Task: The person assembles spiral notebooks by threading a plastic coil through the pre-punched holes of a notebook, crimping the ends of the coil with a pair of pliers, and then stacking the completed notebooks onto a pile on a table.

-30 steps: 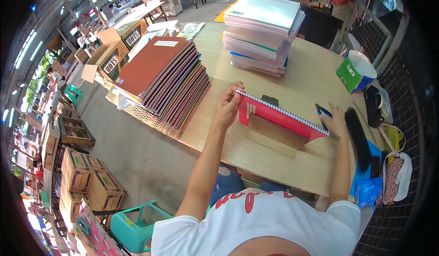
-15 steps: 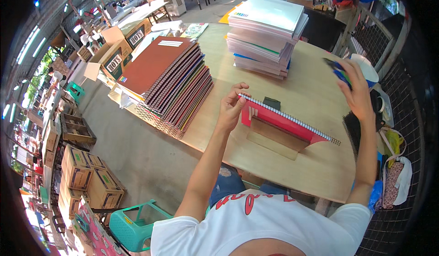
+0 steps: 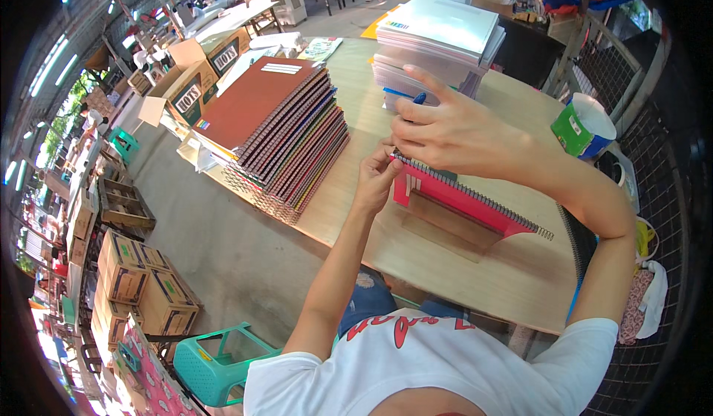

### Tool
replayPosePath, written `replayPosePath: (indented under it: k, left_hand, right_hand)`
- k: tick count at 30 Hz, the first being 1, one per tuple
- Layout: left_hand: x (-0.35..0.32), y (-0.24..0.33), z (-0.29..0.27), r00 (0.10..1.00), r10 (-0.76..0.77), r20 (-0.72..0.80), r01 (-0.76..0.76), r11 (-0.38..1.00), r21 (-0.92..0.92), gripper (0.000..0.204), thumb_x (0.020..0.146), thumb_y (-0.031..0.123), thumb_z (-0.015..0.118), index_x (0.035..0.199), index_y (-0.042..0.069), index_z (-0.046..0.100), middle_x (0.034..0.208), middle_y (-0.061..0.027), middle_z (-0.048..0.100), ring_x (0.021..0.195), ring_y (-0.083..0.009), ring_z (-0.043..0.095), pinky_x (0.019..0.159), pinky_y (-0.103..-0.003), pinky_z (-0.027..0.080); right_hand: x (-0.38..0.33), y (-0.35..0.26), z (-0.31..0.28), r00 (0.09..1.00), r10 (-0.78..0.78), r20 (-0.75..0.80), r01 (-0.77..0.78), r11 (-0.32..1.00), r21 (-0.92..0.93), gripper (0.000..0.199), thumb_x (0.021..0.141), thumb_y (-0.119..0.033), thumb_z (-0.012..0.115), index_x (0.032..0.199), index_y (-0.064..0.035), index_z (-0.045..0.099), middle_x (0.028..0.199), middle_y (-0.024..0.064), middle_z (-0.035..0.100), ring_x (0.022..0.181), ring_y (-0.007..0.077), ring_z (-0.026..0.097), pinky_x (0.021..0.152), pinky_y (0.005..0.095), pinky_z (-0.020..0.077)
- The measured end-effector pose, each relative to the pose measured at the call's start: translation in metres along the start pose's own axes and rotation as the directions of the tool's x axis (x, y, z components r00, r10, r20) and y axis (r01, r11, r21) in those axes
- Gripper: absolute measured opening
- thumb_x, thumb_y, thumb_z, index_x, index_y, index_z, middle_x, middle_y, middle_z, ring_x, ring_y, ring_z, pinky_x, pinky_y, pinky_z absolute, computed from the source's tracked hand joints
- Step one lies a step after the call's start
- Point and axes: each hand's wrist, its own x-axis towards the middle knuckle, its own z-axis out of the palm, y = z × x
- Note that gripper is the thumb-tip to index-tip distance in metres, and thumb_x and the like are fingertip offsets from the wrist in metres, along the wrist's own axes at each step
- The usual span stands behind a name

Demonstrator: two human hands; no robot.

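A red spiral-bound notebook point(image 3: 460, 197) stands on its edge on the wooden table point(image 3: 475, 275), its wire spine on top. My left hand point(image 3: 377, 180) pinches the left end of that spine. My right hand point(image 3: 445, 130) reaches across to the same end, just above the left hand, with a small blue tool point(image 3: 418, 98) held between its fingers. A tall stack of spiral notebooks with a brown cover on top point(image 3: 278, 130) lies to the left. A stack of pale-covered notebooks point(image 3: 438, 44) rises behind my hands.
A green and blue cup point(image 3: 583, 126) stands at the table's right side by a wire fence point(image 3: 594, 44). Cardboard boxes point(image 3: 200, 67) sit beyond the brown stack, more boxes point(image 3: 141, 282) and a teal plastic stool point(image 3: 215, 356) on the floor at the left.
My right hand has swung from the right side of the table, up and over, to the left end of the notebook's spine. The left hand has stayed on that end.
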Motion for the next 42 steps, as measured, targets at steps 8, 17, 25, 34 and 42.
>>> replayPosePath:
  k: [8,17,25,34,42]
  left_hand:
    - [-0.005,0.000,0.006,0.978,0.192,-0.081,-0.178,0.971,0.158,0.021,0.088,0.025,0.076,0.087,0.005,0.070,0.123,-0.0058,0.049,0.117,-0.0143,0.046,0.097,-0.030,0.039]
    - [-0.009,0.061,0.073,0.821,0.466,0.329,-0.422,0.107,0.900,0.046,0.076,0.017,0.078,0.120,0.022,0.067,0.127,-0.0087,0.053,0.110,-0.0198,0.057,0.104,-0.045,0.040]
    - [0.069,0.098,0.085,0.640,0.361,0.678,-0.617,-0.284,0.734,0.042,0.078,0.015,0.063,0.116,0.032,0.071,0.087,0.0003,0.063,0.078,-0.0196,0.061,0.072,-0.041,0.045]
    - [0.227,0.350,-0.080,0.785,0.546,0.294,-0.201,-0.223,0.954,0.030,0.096,0.023,0.050,0.115,0.010,0.069,0.104,-0.0175,0.071,0.088,-0.0304,0.069,0.077,-0.040,0.053]
    - [0.143,0.291,-0.276,0.902,0.208,-0.377,0.428,-0.532,0.731,0.033,0.094,0.040,0.052,0.118,0.028,0.072,0.110,-0.0153,0.072,0.101,-0.0303,0.069,0.090,-0.045,0.051]
  right_hand:
    - [-0.014,-0.003,0.005,0.667,0.340,0.663,-0.712,0.552,0.434,0.018,0.083,-0.020,0.065,0.089,-0.0046,0.072,0.083,0.0111,0.065,0.091,0.0310,0.065,0.086,0.0454,0.0503]
    - [-0.077,0.003,-0.033,0.585,0.795,0.156,-0.736,0.440,0.515,0.036,0.086,-0.020,0.069,0.118,-0.0038,0.065,0.108,0.0169,0.065,0.099,0.0315,0.066,0.085,0.0379,0.0512]
    - [-0.196,-0.023,-0.029,0.079,0.986,-0.147,-0.801,0.151,0.579,0.040,0.094,-0.011,0.062,0.131,0.0034,0.058,0.125,0.0118,0.063,0.113,0.0185,0.058,0.099,0.0307,0.0429]
    - [-0.344,-0.175,0.078,-0.239,0.950,0.201,-0.901,-0.294,0.318,0.036,0.094,-0.016,0.065,0.123,0.0053,0.060,0.118,0.0186,0.063,0.107,0.0256,0.060,0.098,0.0349,0.0443]
    - [-0.311,-0.210,0.109,-0.082,0.959,0.273,-0.984,-0.121,0.129,0.042,0.087,-0.019,0.066,0.124,-0.0003,0.058,0.119,0.0198,0.058,0.111,0.0389,0.050,0.099,0.0486,0.0395]
